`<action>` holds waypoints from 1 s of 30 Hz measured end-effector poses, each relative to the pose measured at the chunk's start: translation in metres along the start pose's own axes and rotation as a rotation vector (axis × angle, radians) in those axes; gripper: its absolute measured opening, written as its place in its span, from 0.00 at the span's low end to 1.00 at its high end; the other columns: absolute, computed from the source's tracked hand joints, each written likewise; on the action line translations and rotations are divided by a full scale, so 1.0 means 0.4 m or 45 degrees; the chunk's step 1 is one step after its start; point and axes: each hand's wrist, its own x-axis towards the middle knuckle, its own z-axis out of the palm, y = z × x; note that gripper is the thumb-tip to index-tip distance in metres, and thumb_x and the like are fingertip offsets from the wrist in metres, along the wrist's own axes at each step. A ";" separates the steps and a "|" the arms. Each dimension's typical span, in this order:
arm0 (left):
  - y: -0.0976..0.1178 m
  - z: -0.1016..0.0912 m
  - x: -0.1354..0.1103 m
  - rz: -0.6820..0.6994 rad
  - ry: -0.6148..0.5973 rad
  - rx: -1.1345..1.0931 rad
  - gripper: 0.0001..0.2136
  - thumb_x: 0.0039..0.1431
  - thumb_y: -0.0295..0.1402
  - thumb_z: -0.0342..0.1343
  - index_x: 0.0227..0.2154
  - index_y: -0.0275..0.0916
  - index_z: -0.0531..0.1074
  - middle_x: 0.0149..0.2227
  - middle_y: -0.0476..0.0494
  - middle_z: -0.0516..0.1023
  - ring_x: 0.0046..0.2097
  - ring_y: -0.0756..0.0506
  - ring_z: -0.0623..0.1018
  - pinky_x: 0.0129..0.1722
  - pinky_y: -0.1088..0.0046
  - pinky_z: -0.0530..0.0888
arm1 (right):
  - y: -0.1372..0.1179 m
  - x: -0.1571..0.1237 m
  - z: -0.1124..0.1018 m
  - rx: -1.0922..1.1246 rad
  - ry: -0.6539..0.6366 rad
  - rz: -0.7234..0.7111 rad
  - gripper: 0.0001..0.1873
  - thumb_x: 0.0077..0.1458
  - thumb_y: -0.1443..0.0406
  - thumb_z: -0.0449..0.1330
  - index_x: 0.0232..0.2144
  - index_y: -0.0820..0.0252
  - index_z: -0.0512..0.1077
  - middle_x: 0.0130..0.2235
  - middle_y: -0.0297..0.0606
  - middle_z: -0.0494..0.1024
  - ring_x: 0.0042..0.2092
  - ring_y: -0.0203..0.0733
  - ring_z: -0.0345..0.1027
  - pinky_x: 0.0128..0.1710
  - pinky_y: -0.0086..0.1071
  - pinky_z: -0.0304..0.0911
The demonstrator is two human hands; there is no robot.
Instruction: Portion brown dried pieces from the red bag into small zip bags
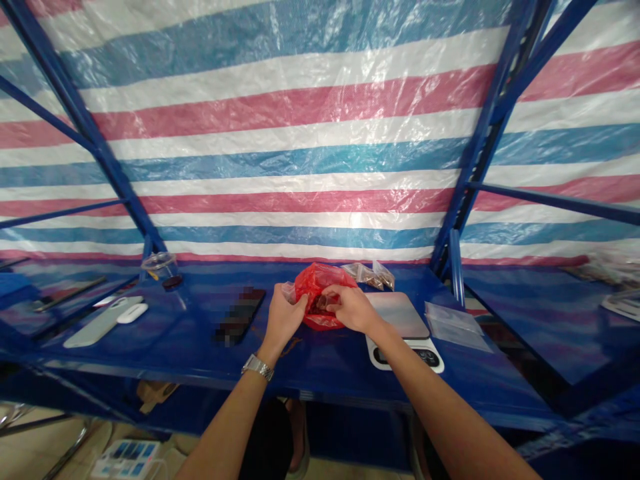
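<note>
A crumpled red plastic bag [320,287] stands on the blue shelf top [320,373] in front of me, and both hands are on it. My left hand [286,317], with a metal watch on its wrist, grips the bag's left side. My right hand [350,308] pinches the bag's opening from the right. Something dark brown [320,304] shows inside the bag, partly hidden by my fingers. Just right of my right hand sits a digital kitchen scale [400,327], its flat top bare.
Small clear packets [367,275] lie behind the scale. A clear plastic bag [456,327] lies to its right. On the left are a pixelated phone [240,316], a pale flat case [103,321], a white oval object [132,313] and a clear cup [161,268]. A striped tarp hangs behind.
</note>
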 end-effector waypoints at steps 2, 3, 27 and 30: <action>0.011 -0.007 0.002 0.069 0.045 0.082 0.12 0.52 0.32 0.64 0.38 0.39 0.69 0.33 0.50 0.74 0.36 0.47 0.75 0.42 0.68 0.72 | 0.015 0.001 -0.006 0.065 0.033 0.006 0.17 0.53 0.71 0.65 0.46 0.55 0.80 0.44 0.39 0.86 0.47 0.50 0.80 0.53 0.42 0.69; 0.019 -0.010 0.002 0.090 0.066 0.104 0.11 0.53 0.32 0.64 0.37 0.40 0.68 0.34 0.50 0.73 0.37 0.46 0.74 0.43 0.67 0.71 | 0.020 0.002 -0.010 0.100 0.047 0.001 0.17 0.53 0.71 0.65 0.46 0.55 0.79 0.45 0.40 0.85 0.48 0.50 0.80 0.54 0.43 0.69; 0.159 0.147 -0.095 0.303 -0.124 0.435 0.08 0.63 0.32 0.56 0.44 0.42 0.69 0.40 0.38 0.80 0.43 0.36 0.80 0.41 0.61 0.72 | -0.080 -0.074 -0.141 -0.044 0.383 -0.574 0.28 0.63 0.75 0.52 0.60 0.49 0.73 0.59 0.41 0.75 0.61 0.47 0.67 0.63 0.46 0.63; 0.159 0.147 -0.095 0.231 -0.130 0.295 0.08 0.63 0.32 0.56 0.44 0.42 0.70 0.39 0.41 0.80 0.40 0.39 0.79 0.39 0.65 0.71 | -0.082 -0.068 -0.134 -0.005 0.419 -0.579 0.27 0.64 0.74 0.51 0.61 0.51 0.72 0.60 0.41 0.76 0.61 0.44 0.67 0.65 0.43 0.61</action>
